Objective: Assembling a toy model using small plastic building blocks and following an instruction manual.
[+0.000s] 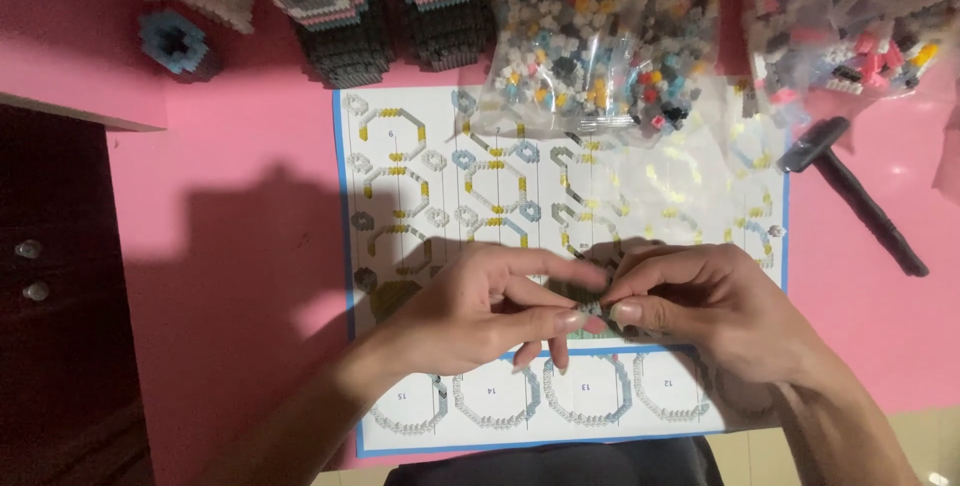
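Note:
My left hand (480,311) and my right hand (715,306) meet over the lower middle of a printed instruction sheet (420,176) on a pink table (240,226). Between the fingertips of both hands sits a small grey-green assembly of tiny building blocks (592,298), mostly hidden by the fingers. Both hands pinch it. The sheet shows diagrams of ring and curve shaped block pieces.
A clear bag of mixed coloured small blocks (595,41) lies on the sheet's top edge, and a second such bag (850,21) lies at the far right. A partly built block figure (350,6) stands at the back. A small blue block ring (175,43) lies at the left, a black tool (860,196) at the right.

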